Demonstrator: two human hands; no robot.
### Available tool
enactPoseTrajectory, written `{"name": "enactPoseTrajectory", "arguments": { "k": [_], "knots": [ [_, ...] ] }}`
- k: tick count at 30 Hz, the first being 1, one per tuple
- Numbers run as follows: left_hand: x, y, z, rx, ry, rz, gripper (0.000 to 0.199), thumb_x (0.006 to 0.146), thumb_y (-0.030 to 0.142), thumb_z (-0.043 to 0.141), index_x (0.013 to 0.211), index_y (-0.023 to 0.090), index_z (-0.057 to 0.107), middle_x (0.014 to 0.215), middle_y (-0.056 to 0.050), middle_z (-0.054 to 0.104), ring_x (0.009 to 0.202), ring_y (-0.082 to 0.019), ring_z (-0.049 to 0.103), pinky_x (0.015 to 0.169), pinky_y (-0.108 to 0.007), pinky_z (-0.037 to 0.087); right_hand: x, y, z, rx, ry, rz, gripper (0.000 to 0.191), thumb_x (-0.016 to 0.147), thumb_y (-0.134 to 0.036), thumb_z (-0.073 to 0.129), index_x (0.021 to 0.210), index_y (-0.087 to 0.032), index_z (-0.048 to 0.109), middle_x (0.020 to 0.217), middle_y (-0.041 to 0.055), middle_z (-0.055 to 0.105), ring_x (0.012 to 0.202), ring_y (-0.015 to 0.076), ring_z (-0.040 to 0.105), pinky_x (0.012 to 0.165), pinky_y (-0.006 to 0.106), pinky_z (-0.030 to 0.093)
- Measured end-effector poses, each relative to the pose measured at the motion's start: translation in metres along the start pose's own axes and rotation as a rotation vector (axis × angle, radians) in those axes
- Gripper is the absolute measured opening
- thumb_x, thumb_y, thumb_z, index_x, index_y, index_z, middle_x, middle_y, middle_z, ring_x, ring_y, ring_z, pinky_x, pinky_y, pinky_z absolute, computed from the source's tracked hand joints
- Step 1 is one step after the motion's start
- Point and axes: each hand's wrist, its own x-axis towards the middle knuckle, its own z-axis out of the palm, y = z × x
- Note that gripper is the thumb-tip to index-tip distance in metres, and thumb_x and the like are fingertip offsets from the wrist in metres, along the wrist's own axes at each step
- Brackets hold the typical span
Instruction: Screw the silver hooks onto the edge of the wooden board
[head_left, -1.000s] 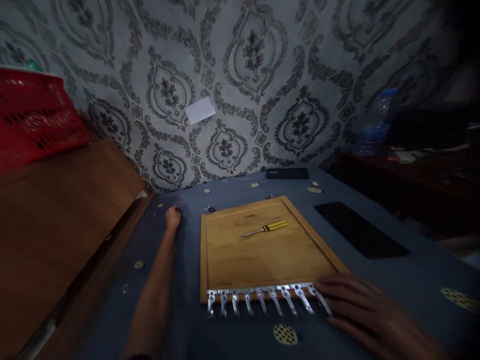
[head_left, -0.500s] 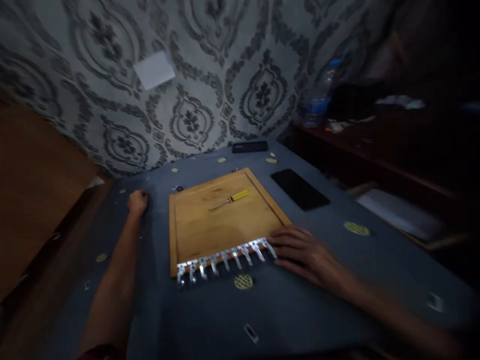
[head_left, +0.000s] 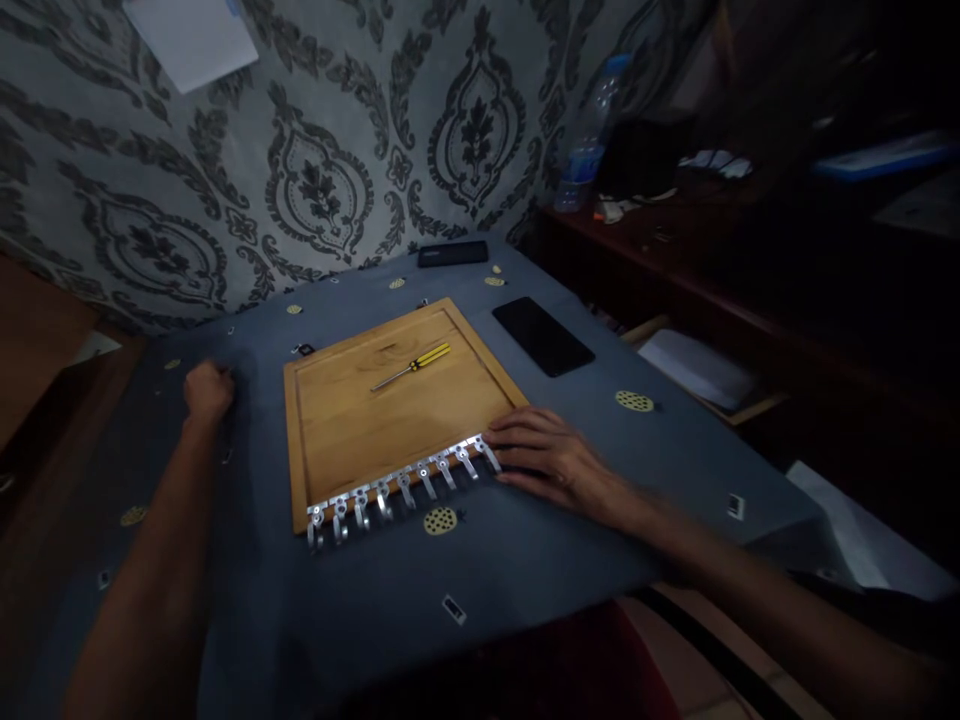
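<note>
My left hand (head_left: pixel 208 390) rests on the cloth left of the board, closed in a fist; whatever may be inside is hidden. With fingers stretched out, my right hand (head_left: pixel 551 455) lies at the near right corner of a wooden board (head_left: pixel 360 430), its fingertips touching the end of a metal hook rail (head_left: pixel 401 475). That rail, with several hooks, runs along the board's near edge, the hooks hanging over the side. A screwdriver (head_left: pixel 412 366) with a yellow and black handle lies on the board, away from both hands.
A dark phone (head_left: pixel 543 335) lies right of the board, and a black flat case (head_left: pixel 452 254) sits by the wall. Patterned cloth (head_left: pixel 540 545) covers the table. Beyond it, a water bottle (head_left: pixel 592 135) stands on a dark desk, with an open drawer (head_left: pixel 697 370) below.
The view has shifted, so the board and both hands appear further left and higher up. My hands and the things on the table keep about the same places relative to each other.
</note>
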Motion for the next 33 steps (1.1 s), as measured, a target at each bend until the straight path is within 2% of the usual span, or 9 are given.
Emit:
{"name": "enactPoseTrajectory", "arguments": {
  "k": [4,10,14,18,23,27,30,31,33],
  "knots": [
    [-0.007,-0.008,-0.003,-0.159,0.111,-0.052,0.022,0.081,0.005,0.063,0.068,0.017,0.051,0.057,0.005,0.042,0.079,-0.018,0.060,0.079,-0.027,0.046,0.000,0.002,0.002,-0.028,0.026,-0.023,0.022,0.098,-0.032,0.059,0.113,-0.025,0.074,0.113,0.0063,0.077,0.114,0.0235,0.066,0.096,0.046,0.054],
    [-0.022,-0.015,0.002,-0.447,0.139,-0.126,0.017,0.092,0.024,0.066,0.080,0.014,0.058,0.069,0.005,0.054,0.057,-0.009,0.051,0.057,-0.023,0.046,-0.002,0.005,0.006,-0.034,0.046,-0.033,0.020,0.098,-0.032,0.060,0.107,-0.024,0.076,0.113,0.0069,0.077,0.111,0.0249,0.068,0.093,0.046,0.056],
    [-0.040,-0.007,0.008,-0.620,0.136,-0.125,0.013,0.088,0.016,0.065,0.079,0.015,0.056,0.065,0.007,0.052,0.053,-0.008,0.050,0.052,-0.020,0.043,-0.004,0.008,0.010,-0.044,0.077,-0.033,0.020,0.097,-0.033,0.061,0.104,-0.025,0.077,0.111,0.0063,0.078,0.109,0.0261,0.069,0.092,0.048,0.056],
    [-0.056,0.005,0.011,-0.724,0.133,-0.098,0.008,0.076,0.011,0.061,0.076,0.017,0.055,0.061,0.006,0.052,0.052,-0.008,0.052,0.049,-0.017,0.041,-0.005,0.008,0.011,-0.033,0.080,-0.019,0.020,0.097,-0.033,0.060,0.103,-0.024,0.077,0.113,0.0064,0.078,0.111,0.0271,0.068,0.093,0.049,0.056],
    [-0.069,0.022,0.001,-0.803,0.106,-0.038,0.007,0.071,0.013,0.058,0.074,0.018,0.054,0.060,0.006,0.052,0.052,-0.009,0.051,0.049,-0.017,0.039,-0.004,0.007,0.009,-0.020,0.087,-0.009,0.019,0.096,-0.034,0.061,0.099,-0.025,0.077,0.111,0.0057,0.078,0.110,0.0273,0.069,0.093,0.048,0.056],
    [-0.083,0.046,-0.015,-0.860,0.028,0.079,0.006,0.069,0.015,0.061,0.073,0.018,0.057,0.061,0.005,0.055,0.054,-0.009,0.051,0.052,-0.019,0.040,-0.003,0.006,0.008,-0.024,0.076,-0.010,0.018,0.095,-0.033,0.063,0.102,-0.025,0.077,0.111,0.0061,0.078,0.110,0.0264,0.069,0.093,0.048,0.056],
    [-0.102,0.075,-0.023,-0.894,-0.085,0.199,0.008,0.067,0.017,0.067,0.073,0.017,0.062,0.063,0.003,0.059,0.056,-0.011,0.052,0.054,-0.020,0.042,-0.003,0.005,0.006,-0.036,0.056,-0.016,0.018,0.096,-0.033,0.062,0.104,-0.024,0.076,0.112,0.0064,0.078,0.111,0.0252,0.068,0.094,0.047,0.056],
    [-0.110,0.086,-0.024,-0.901,-0.138,0.256,0.009,0.067,0.019,0.068,0.074,0.017,0.064,0.065,0.002,0.061,0.058,-0.012,0.054,0.055,-0.021,0.043,-0.003,0.004,0.006,-0.038,0.048,-0.015,0.019,0.097,-0.032,0.062,0.105,-0.024,0.076,0.113,0.0068,0.077,0.112,0.0250,0.068,0.094,0.047,0.055],
    [-0.129,0.110,-0.024,-0.883,-0.325,0.476,0.010,0.073,0.024,0.069,0.079,0.017,0.067,0.070,0.000,0.063,0.062,-0.013,0.056,0.059,-0.023,0.045,-0.003,0.004,0.005,-0.042,0.038,-0.021,0.019,0.096,-0.032,0.062,0.107,-0.024,0.075,0.114,0.0073,0.077,0.114,0.0245,0.067,0.096,0.047,0.055]
  ]
}}
